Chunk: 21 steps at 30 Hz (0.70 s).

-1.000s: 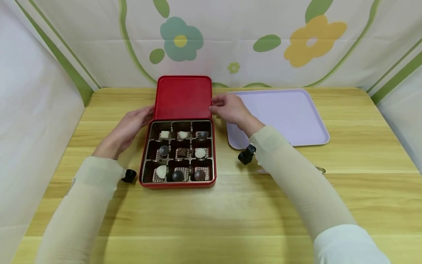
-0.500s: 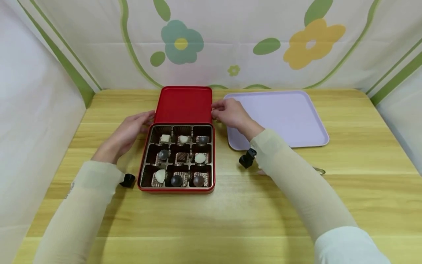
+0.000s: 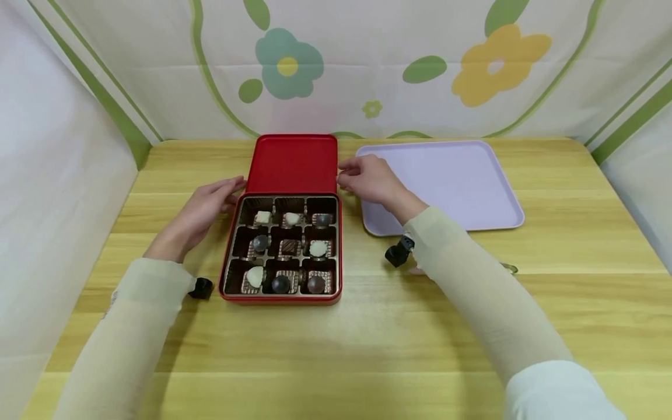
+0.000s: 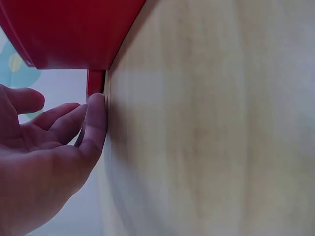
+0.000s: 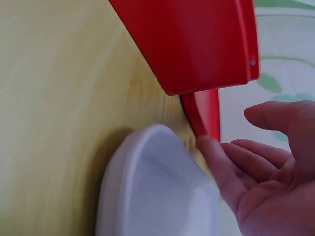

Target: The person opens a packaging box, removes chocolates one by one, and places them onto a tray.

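Observation:
A red tin box (image 3: 280,300) stands left of the table's middle. Its divided insert holds one chocolate per compartment, some white, some dark, such as a striped square piece (image 3: 290,247). Behind the box the red lid (image 3: 294,163) lies folded back. My left hand (image 3: 202,213) is at the lid's left side, fingers reaching forward and fingertips close to its edge. Opposite it, my right hand (image 3: 373,182) has its fingertips at the lid's right edge. In the right wrist view the thumb stands apart from the extended fingers, by the lid's side (image 5: 209,113).
A lilac tray (image 3: 446,181) lies at the back right, partly under my right hand. A slim thing with a metallic end (image 3: 509,268) is mostly hidden by my right forearm. A flowered cloth wall (image 3: 341,70) rises behind the table.
The lid has tipped further back and lower, both hands following at its sides. Over the last half second almost nothing moves.

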Each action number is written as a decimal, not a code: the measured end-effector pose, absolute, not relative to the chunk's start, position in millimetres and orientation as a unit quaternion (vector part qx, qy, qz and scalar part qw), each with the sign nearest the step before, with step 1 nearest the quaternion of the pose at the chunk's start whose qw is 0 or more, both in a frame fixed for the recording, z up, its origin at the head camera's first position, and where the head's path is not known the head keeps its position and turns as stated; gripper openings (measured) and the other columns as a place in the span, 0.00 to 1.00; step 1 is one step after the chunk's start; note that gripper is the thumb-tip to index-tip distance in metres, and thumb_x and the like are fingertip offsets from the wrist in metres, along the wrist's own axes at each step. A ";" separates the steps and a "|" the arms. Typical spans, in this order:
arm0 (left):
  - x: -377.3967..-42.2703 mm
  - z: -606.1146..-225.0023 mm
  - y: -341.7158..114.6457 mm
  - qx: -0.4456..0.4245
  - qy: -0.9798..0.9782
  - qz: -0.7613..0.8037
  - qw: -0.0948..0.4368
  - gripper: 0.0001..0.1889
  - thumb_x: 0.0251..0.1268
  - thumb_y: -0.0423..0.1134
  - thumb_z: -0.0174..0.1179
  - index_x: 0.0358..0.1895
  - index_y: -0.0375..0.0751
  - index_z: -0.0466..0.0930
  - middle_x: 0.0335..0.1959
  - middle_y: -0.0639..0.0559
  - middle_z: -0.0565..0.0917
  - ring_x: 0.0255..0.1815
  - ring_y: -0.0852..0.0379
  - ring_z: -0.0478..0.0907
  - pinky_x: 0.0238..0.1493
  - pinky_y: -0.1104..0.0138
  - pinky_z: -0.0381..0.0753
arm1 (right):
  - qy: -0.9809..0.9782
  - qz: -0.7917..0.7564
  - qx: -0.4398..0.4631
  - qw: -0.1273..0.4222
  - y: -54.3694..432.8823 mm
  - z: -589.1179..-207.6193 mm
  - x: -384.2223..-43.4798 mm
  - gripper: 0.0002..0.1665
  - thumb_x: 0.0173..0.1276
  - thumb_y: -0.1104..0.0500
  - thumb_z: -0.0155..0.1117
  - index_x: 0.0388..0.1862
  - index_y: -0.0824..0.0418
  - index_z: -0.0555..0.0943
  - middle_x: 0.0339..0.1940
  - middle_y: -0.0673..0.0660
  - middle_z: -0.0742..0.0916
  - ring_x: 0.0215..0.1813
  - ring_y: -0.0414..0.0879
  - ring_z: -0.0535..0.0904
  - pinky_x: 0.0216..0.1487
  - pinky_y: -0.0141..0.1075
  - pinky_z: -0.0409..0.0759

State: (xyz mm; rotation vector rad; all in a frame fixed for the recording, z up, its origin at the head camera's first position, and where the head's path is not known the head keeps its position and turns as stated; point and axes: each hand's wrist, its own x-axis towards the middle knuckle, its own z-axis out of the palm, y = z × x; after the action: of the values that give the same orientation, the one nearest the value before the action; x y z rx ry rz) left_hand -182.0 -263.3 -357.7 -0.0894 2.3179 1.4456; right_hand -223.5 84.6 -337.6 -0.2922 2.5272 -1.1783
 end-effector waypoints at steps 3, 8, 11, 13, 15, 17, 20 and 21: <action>-176.2 -356.5 -269.0 -0.029 0.832 0.517 0.199 0.34 0.91 0.59 0.30 0.89 0.47 0.51 0.89 0.49 0.58 0.78 0.48 0.67 0.87 0.48 0.62 | 0.904 -0.372 -0.160 0.135 93.3 -333.6 -212.6 0.30 0.80 0.53 0.64 0.75 0.64 0.79 0.69 0.63 0.87 0.68 0.55 0.86 0.69 0.47 0.85; -162.0 -352.8 -279.4 -0.018 0.839 0.513 0.180 0.36 0.90 0.61 0.31 0.88 0.45 0.55 0.87 0.47 0.62 0.82 0.43 0.68 0.86 0.48 0.64 | 0.900 -0.359 -0.225 0.105 110.8 -327.0 -186.3 0.28 0.80 0.55 0.66 0.73 0.66 0.80 0.70 0.65 0.86 0.68 0.57 0.86 0.70 0.51 0.85; -151.1 -351.1 -285.1 -0.005 0.844 0.508 0.170 0.38 0.89 0.64 0.31 0.87 0.44 0.57 0.86 0.45 0.64 0.83 0.41 0.69 0.86 0.50 0.65 | 0.892 -0.370 -0.236 0.106 122.7 -328.5 -171.4 0.26 0.81 0.55 0.65 0.72 0.63 0.81 0.69 0.63 0.87 0.67 0.56 0.87 0.70 0.52 0.85; -142.9 -349.8 -288.7 0.005 0.847 0.504 0.167 0.39 0.88 0.65 0.29 0.86 0.43 0.59 0.85 0.44 0.66 0.82 0.41 0.70 0.83 0.59 0.70 | 0.892 -0.372 -0.237 0.102 132.1 -330.8 -162.4 0.24 0.82 0.55 0.65 0.71 0.61 0.82 0.68 0.60 0.88 0.66 0.55 0.87 0.70 0.52 0.85; -133.9 -348.5 -291.7 0.016 0.849 0.501 0.165 0.39 0.88 0.66 0.28 0.86 0.43 0.61 0.85 0.44 0.67 0.80 0.46 0.73 0.77 0.70 0.75 | 0.895 -0.372 -0.228 0.092 142.7 -332.9 -153.3 0.23 0.82 0.54 0.66 0.70 0.59 0.84 0.67 0.58 0.89 0.64 0.55 0.88 0.67 0.53 0.86; -124.7 -347.5 -294.3 0.035 0.849 0.502 0.160 0.39 0.89 0.65 0.28 0.85 0.41 0.62 0.84 0.42 0.68 0.77 0.53 0.76 0.70 0.79 0.77 | 0.899 -0.370 -0.219 0.078 153.7 -334.8 -144.9 0.21 0.82 0.53 0.66 0.68 0.58 0.85 0.65 0.56 0.90 0.61 0.54 0.90 0.62 0.52 0.89; -109.3 -346.0 -297.8 0.064 0.854 0.492 0.155 0.36 0.91 0.62 0.30 0.85 0.42 0.62 0.84 0.41 0.68 0.76 0.55 0.77 0.71 0.77 0.77 | 0.903 -0.370 -0.209 0.060 170.2 -339.4 -132.3 0.18 0.80 0.54 0.68 0.64 0.57 0.87 0.61 0.56 0.92 0.55 0.54 0.92 0.55 0.51 0.92; -104.1 -345.4 -298.8 0.069 0.854 0.491 0.158 0.34 0.91 0.60 0.32 0.86 0.44 0.61 0.85 0.41 0.66 0.76 0.51 0.77 0.78 0.69 0.75 | 0.904 -0.369 -0.208 0.052 175.4 -341.1 -128.0 0.17 0.80 0.55 0.69 0.63 0.57 0.88 0.59 0.56 0.93 0.53 0.53 0.93 0.53 0.51 0.92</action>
State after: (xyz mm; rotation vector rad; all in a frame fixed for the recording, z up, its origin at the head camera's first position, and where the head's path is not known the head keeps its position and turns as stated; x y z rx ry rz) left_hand -104.1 -298.8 -345.4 0.1971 2.4437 1.4033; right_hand -128.0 175.4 -341.1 -0.6335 2.7514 -1.1221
